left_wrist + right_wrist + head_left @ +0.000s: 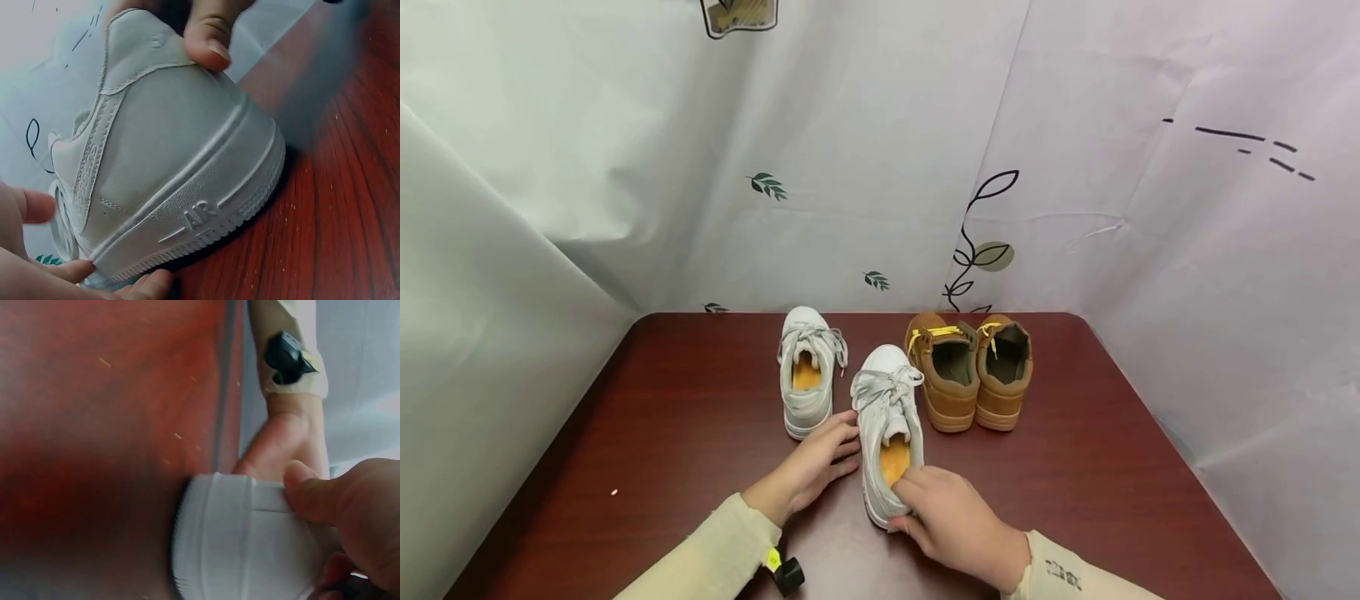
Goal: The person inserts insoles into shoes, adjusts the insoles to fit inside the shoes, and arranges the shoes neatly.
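A white lace-up sneaker (872, 446) stands at the middle of the table, its toe pointing away from me and an orange insole showing inside. My right hand (951, 518) pinches its heel collar, fingers inside the opening and thumb on the outer heel. In the left wrist view that thumb (211, 53) lies over the back edge of the sneaker, whose sole reads "AIR". My left hand (811, 468) has its fingers loosely extended along the sneaker's left side, fingertips right at it. Farther back on the left stands a matching white sneaker (807, 407).
Just right of the gripped sneaker, two brown shoes with yellow laces, a left one (951, 407) and a right one (1002, 397), stand side by side. The dark red table (700, 417) ends at a pale printed curtain (865, 167). A small white speck (614, 492) lies at left.
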The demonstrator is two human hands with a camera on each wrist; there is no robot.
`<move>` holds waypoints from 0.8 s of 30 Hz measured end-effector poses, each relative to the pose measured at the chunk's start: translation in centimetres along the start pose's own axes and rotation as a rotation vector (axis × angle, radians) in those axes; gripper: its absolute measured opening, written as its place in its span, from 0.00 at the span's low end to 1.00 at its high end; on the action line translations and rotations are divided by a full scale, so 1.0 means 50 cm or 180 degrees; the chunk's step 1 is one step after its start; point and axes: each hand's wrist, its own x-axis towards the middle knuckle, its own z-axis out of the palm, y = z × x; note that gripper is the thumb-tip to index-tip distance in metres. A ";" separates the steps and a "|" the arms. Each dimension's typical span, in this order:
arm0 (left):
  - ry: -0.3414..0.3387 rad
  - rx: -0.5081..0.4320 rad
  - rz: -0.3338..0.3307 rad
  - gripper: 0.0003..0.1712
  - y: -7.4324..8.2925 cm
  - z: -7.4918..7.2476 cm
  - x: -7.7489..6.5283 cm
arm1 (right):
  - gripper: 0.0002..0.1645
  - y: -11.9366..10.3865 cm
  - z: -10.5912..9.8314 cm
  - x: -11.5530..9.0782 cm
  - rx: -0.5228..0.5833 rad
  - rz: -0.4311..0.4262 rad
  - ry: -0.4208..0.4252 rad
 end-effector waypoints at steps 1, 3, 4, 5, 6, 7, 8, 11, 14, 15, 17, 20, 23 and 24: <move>-0.0041 0.0009 0.0008 0.38 0.001 0.001 -0.001 | 0.17 -0.002 0.002 -0.004 -0.0028 -0.0038 0.0073; -0.0093 0.0029 0.0048 0.39 0.004 0.002 -0.005 | 0.18 -0.007 0.004 -0.010 -0.0080 -0.0142 0.0212; -0.0104 0.0027 0.0085 0.39 0.007 0.003 -0.009 | 0.17 -0.010 0.004 -0.013 -0.0088 -0.0189 0.0265; -0.0105 0.0040 0.0135 0.39 0.010 0.004 -0.015 | 0.17 -0.012 0.004 -0.014 -0.0100 -0.0230 0.0313; -0.0092 0.0054 0.0193 0.39 0.015 0.005 -0.022 | 0.16 -0.014 0.002 -0.015 -0.0115 -0.0273 0.0362; -0.0070 0.0075 0.0268 0.38 0.021 0.006 -0.029 | 0.16 -0.015 0.000 -0.015 -0.0127 -0.0313 0.0416; -0.0054 0.0076 0.0352 0.38 0.029 0.007 -0.038 | 0.15 -0.017 -0.004 -0.013 -0.0143 -0.0358 0.0477; -0.0035 0.0054 0.0623 0.37 0.062 0.006 -0.061 | 0.12 -0.019 -0.019 0.001 -0.0202 -0.0465 0.0683; -0.0034 0.0053 0.0913 0.36 0.100 0.000 -0.081 | 0.15 -0.023 -0.043 0.027 -0.0264 -0.0553 0.0807; -0.0045 0.0076 0.1020 0.36 0.111 -0.005 -0.087 | 0.15 -0.024 -0.051 0.038 -0.0283 -0.0582 0.0829; -0.0034 0.0132 0.1266 0.36 0.130 -0.016 -0.098 | 0.13 -0.028 -0.065 0.061 -0.0298 -0.0619 0.0824; 0.0038 0.0141 0.1602 0.36 0.150 -0.036 -0.111 | 0.12 -0.034 -0.073 0.096 -0.0322 -0.0674 0.0834; 0.0167 0.0086 0.1821 0.34 0.170 -0.057 -0.123 | 0.12 -0.041 -0.073 0.133 -0.0344 -0.0729 0.0844; 0.0213 0.0055 0.1869 0.34 0.175 -0.064 -0.127 | 0.12 -0.044 -0.071 0.145 -0.0362 -0.0746 0.0850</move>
